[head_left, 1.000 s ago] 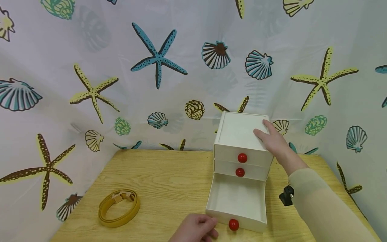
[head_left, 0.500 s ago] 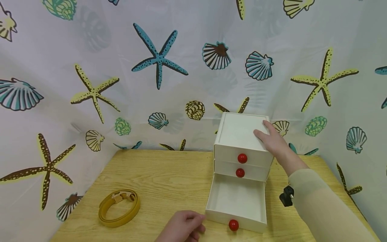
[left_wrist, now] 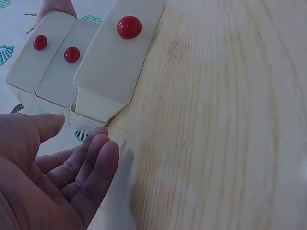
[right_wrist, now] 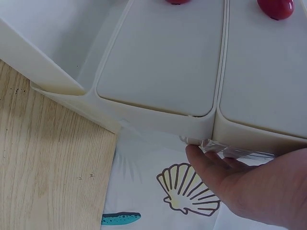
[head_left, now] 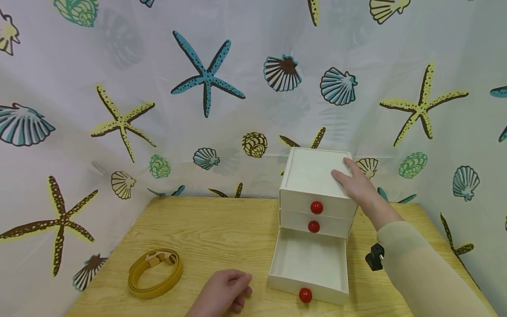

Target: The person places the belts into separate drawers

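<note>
A white cabinet of three stacked drawers (head_left: 317, 169) with red ball knobs stands on the wooden table, right of centre. Its bottom drawer (head_left: 308, 259) is pulled out, and nothing shows inside; the upper two are closed. My right hand (head_left: 361, 185) rests on the cabinet's top right edge, thumb on top. In the right wrist view, its fingertips (right_wrist: 194, 151) touch the cabinet's side. My left hand (head_left: 222, 291) hovers left of the open drawer, apart from it, with loosely curled fingers. In the left wrist view, nothing is between its thumb and fingers (left_wrist: 103, 165).
A coiled yellow belt (head_left: 155, 273) lies on the table (head_left: 206, 224) at the left. A white curtain (head_left: 222, 127) printed with starfish and shells hangs behind and on both sides. A small black device (head_left: 374, 257) sits at the right sleeve.
My left hand has moved left, away from the bottom drawer's front corner. The right hand stays on the cabinet, and the drawer remains pulled out.
</note>
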`<state>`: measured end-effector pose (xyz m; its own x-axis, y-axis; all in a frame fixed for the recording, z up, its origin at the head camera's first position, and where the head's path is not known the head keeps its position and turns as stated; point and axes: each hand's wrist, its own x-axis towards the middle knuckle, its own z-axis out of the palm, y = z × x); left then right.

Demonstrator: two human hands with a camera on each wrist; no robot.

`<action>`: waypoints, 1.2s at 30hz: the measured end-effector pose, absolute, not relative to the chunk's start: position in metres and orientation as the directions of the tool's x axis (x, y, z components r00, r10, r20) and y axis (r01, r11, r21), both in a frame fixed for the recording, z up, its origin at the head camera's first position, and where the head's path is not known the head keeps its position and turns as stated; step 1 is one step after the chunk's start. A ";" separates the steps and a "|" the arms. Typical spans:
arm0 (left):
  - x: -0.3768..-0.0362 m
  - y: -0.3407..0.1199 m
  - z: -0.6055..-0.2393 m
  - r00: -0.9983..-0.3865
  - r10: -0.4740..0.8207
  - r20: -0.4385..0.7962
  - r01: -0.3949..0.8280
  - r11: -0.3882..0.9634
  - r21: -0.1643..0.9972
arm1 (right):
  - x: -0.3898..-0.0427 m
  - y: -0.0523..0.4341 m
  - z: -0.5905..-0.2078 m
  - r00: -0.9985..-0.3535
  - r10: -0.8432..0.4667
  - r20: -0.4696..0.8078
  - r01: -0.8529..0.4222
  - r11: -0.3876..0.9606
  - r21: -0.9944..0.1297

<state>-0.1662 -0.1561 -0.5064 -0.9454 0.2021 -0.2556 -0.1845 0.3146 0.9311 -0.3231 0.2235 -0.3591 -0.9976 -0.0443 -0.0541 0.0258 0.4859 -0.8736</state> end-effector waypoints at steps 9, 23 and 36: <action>-0.175 -0.172 -0.499 -0.981 0.075 -0.177 -0.110 0.534 0.838 | -0.325 0.224 -0.361 -0.998 -0.041 -0.054 0.027 0.492 -0.870; -0.188 -0.201 -0.495 -0.993 -0.111 0.030 -0.075 0.829 0.554 | -0.327 0.224 -0.361 -0.998 -0.030 -0.052 0.031 0.486 -0.874; -0.185 -0.234 -0.500 -0.967 -0.059 0.246 0.022 0.949 0.314 | -0.328 0.224 -0.362 -0.998 -0.018 -0.059 0.043 0.475 -0.879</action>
<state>-0.1851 -0.2341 -0.4997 -0.9674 -0.0590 0.2462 0.0221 0.9491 0.3143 -0.3276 0.2236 -0.3620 -0.9981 -0.0182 -0.0589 0.0432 0.4754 -0.8787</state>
